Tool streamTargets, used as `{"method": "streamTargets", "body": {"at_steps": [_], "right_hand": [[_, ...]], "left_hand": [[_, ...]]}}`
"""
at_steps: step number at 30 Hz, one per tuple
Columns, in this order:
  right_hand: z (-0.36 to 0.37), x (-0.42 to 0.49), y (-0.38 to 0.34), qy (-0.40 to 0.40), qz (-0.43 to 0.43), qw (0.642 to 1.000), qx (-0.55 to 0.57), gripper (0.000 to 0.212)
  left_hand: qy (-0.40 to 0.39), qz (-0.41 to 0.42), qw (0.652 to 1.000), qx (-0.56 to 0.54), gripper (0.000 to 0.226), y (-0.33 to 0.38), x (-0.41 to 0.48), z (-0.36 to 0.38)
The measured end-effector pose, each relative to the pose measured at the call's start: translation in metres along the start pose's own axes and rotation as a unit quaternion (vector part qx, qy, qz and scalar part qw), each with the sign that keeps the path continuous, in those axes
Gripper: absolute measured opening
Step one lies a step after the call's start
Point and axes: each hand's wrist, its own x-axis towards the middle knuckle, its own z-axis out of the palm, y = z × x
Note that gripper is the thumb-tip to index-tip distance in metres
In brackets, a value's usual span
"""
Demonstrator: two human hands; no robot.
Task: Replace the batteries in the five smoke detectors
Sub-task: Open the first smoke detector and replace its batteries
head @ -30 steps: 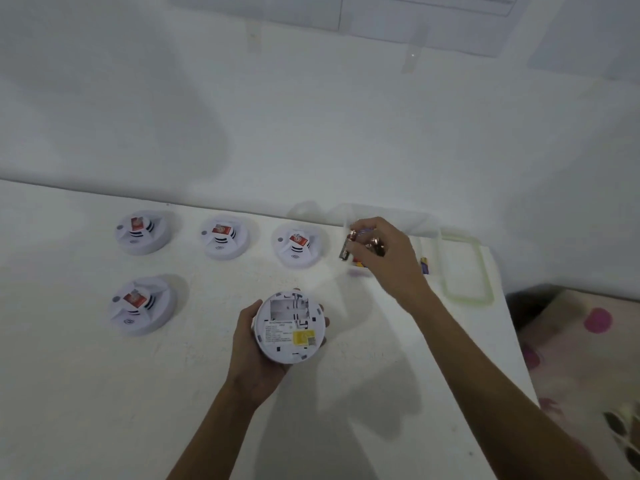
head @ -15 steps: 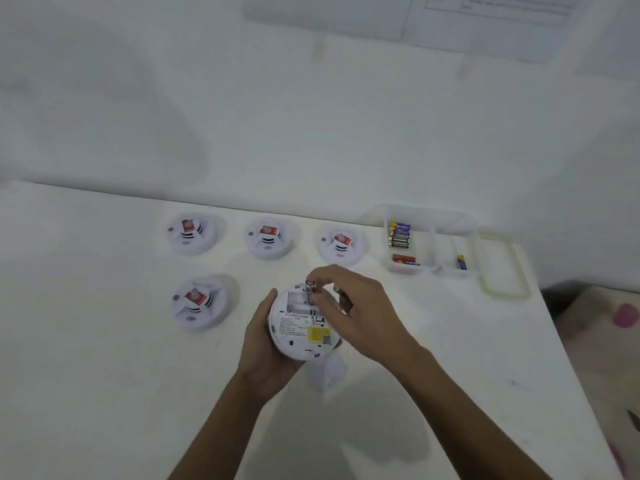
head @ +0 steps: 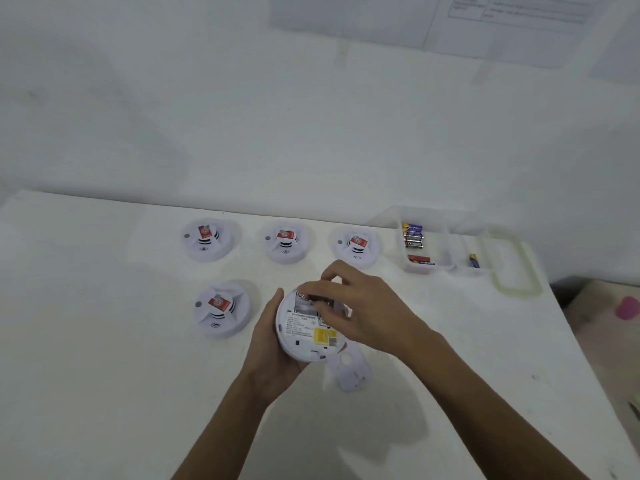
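My left hand [head: 273, 355] grips a white smoke detector [head: 304, 336] turned back side up, its yellow label showing. My right hand [head: 360, 313] lies over its open battery bay and pinches batteries [head: 313, 298] down into it; the fingers hide most of them. A white cover plate [head: 349, 370] lies on the table just below the detector. Several other detectors stand face up with red stickers: three in a back row [head: 207, 240] [head: 284, 241] [head: 358, 247] and one at front left [head: 221, 308].
A clear divided box [head: 446, 268] at the back right holds several batteries [head: 412, 235], with its lid [head: 512, 268] lying beside it. The white table [head: 104, 375] ends at the right edge, where a patterned cloth [head: 613, 327] shows. A wall stands close behind.
My right hand carried batteries from the box over to the detector and now pushes them into its bay. The view shifted right and down.
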Motion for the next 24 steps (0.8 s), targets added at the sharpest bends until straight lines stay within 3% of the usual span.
{"method": "streamTargets", "body": {"at_steps": [15, 24], "right_hand": [[-0.004, 0.013, -0.001, -0.056, -0.012, 0.998, -0.037, 0.028], [-0.002, 0.007, -0.011, -0.038, 0.018, 0.999, -0.008, 0.042]], "left_hand": [[-0.010, 0.030, 0.999, 0.041, 0.066, 0.006, 0.001, 0.004], [-0.018, 0.038, 0.999, 0.017, 0.051, 0.007, 0.000, 0.002]]}}
